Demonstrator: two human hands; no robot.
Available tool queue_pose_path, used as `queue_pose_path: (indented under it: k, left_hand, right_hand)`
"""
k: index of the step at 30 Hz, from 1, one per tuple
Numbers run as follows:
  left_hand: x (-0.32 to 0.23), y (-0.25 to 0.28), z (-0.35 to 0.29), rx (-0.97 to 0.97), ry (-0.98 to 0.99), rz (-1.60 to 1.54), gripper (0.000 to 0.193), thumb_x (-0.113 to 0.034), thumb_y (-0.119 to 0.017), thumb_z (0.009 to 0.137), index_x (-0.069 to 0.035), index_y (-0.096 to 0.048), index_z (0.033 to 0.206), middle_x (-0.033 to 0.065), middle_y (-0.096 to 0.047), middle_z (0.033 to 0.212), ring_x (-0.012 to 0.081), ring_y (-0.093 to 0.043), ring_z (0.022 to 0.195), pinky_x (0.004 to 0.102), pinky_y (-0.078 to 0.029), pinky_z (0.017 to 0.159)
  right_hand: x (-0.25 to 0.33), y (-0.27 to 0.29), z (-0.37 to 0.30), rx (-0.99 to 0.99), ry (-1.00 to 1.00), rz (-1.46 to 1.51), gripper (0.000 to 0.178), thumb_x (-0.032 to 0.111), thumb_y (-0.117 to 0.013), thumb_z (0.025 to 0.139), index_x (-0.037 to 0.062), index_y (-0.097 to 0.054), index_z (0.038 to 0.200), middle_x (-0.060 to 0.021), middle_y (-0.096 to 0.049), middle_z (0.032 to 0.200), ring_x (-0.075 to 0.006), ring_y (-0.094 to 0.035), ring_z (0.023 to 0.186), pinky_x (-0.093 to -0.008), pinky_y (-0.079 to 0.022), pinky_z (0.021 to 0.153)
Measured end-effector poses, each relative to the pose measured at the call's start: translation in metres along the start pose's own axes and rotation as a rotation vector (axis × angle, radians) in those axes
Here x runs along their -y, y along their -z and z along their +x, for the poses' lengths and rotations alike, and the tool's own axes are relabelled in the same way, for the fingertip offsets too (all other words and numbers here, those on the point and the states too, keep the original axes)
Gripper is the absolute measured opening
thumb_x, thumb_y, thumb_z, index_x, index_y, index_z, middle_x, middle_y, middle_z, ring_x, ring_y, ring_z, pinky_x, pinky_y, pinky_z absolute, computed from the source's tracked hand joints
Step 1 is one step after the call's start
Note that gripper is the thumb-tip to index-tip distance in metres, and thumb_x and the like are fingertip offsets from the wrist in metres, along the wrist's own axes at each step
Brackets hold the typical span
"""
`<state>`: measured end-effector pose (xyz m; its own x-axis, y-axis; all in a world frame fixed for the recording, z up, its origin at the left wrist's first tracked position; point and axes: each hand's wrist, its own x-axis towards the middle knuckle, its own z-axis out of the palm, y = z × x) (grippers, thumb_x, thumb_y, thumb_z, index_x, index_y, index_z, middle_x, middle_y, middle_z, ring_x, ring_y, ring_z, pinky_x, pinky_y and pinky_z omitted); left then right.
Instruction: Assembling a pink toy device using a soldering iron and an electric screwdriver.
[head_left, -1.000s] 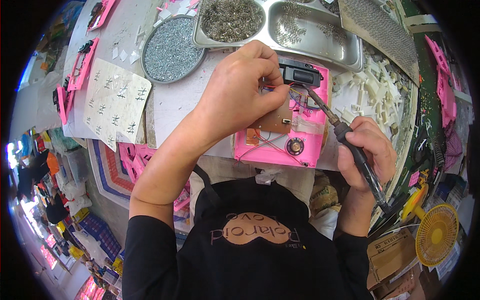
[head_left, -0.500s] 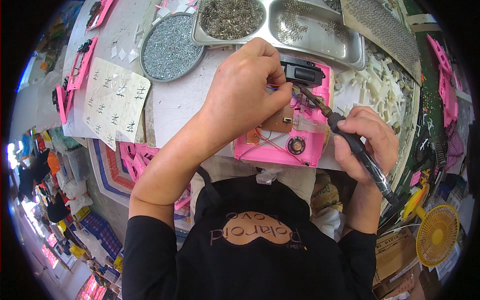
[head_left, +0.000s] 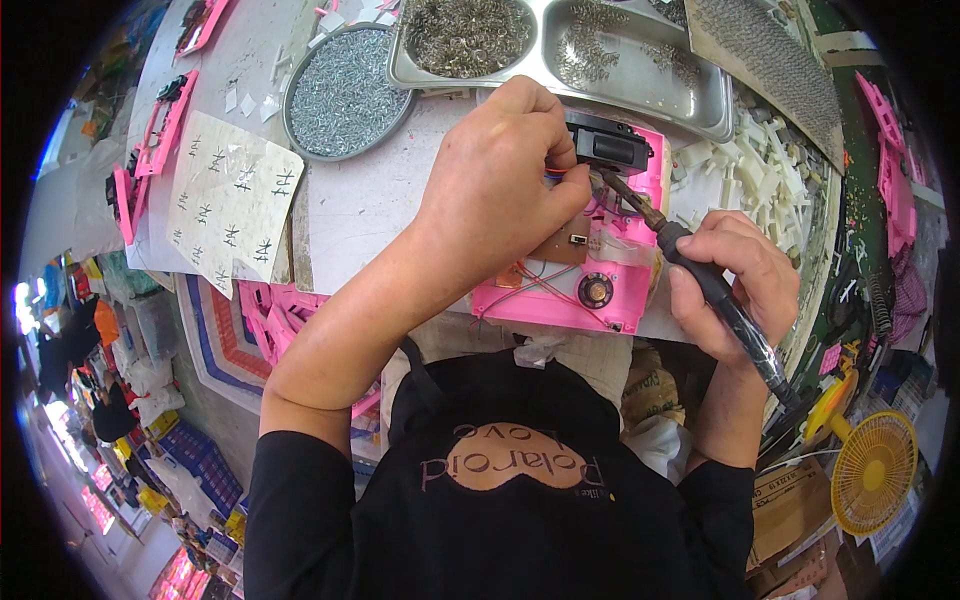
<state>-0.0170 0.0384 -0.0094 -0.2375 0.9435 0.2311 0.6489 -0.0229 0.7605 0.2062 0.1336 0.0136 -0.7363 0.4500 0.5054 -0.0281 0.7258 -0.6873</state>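
My right hand (head_left: 740, 285) is closed around the dark handle of a soldering iron (head_left: 718, 298). The iron's tip rests at or close to the wiring below a black box-shaped part (head_left: 608, 142), on the far side of a pink plastic housing (head_left: 560, 310). My left hand (head_left: 505, 165) pinches at that same spot, its thumb and fingers meeting near thin coloured wires (head_left: 553, 174); what lies between the fingertips is mostly hidden. Inside the housing are a brown circuit board (head_left: 562, 246), a small round speaker (head_left: 595, 290) and loose red and grey wires.
Beyond the housing stand a round tray of small screws (head_left: 350, 95) and a metal tray (head_left: 640, 90) holding springs. White plastic pieces (head_left: 755, 170) lie heaped to the right. A marked paper sheet (head_left: 230, 200) and pink frames (head_left: 160, 125) are at left; a yellow fan (head_left: 875, 470) stands lower right.
Almost nothing differs. Both hands and the iron hold nearly the same place, and the whole view has shifted very slightly.
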Motion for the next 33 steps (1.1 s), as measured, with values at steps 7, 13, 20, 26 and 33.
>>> queue_pose_path:
  k: [7,13,20,26,33]
  left_hand:
    - [0.0,-0.002,-0.002,-0.025,0.011,0.012,0.013,-0.003,-0.076,0.075,0.003,-0.065,0.076,0.009,-0.061,0.093,0.0176,-0.063,0.072,0.0294,-0.052,0.062]
    - [0.0,-0.005,-0.003,-0.047,0.0,0.031,0.013,-0.004,-0.076,0.075,0.003,-0.066,0.075,0.0098,-0.062,0.094,0.0188,-0.064,0.074,0.0303,-0.053,0.063]
    - [-0.001,-0.006,-0.003,-0.063,-0.003,0.032,0.013,-0.004,-0.076,0.075,0.003,-0.065,0.075,0.0099,-0.062,0.093,0.0195,-0.064,0.074,0.0302,-0.053,0.064]
    - [-0.001,-0.006,-0.003,-0.067,-0.002,0.028,0.012,-0.003,-0.075,0.075,0.003,-0.065,0.074,0.0093,-0.061,0.092,0.019,-0.062,0.074,0.03,-0.052,0.062]
    - [-0.003,-0.006,-0.003,-0.068,0.006,0.037,0.012,-0.003,-0.075,0.075,0.002,-0.065,0.074,0.0085,-0.061,0.091,0.0183,-0.061,0.073,0.0295,-0.05,0.062]
  right_hand:
    - [0.003,0.003,-0.002,0.038,-0.06,-0.011,0.024,0.003,-0.076,0.076,-0.0043,-0.066,0.097,-0.0113,-0.06,0.07,-0.0232,-0.057,0.062,-0.0332,-0.047,0.062]
    - [0.001,0.0,0.0,-0.007,-0.031,0.019,0.029,-0.003,-0.079,0.07,-0.0007,-0.07,0.097,-0.0102,-0.064,0.071,-0.0217,-0.06,0.06,-0.0299,-0.046,0.055]
    - [0.007,0.011,-0.006,-0.012,0.004,0.006,0.028,-0.001,-0.079,0.073,-0.0026,-0.068,0.099,-0.0114,-0.064,0.072,-0.0251,-0.061,0.06,-0.032,-0.048,0.056]
    - [0.016,0.025,-0.017,-0.079,0.025,0.02,0.028,0.0,-0.077,0.076,-0.0035,-0.066,0.101,-0.011,-0.062,0.07,-0.0252,-0.059,0.06,-0.0339,-0.048,0.057]
    - [0.014,0.028,-0.028,-0.135,0.008,0.023,0.029,0.0,-0.078,0.077,-0.0044,-0.065,0.103,-0.01,-0.061,0.071,-0.0238,-0.058,0.06,-0.0331,-0.047,0.057]
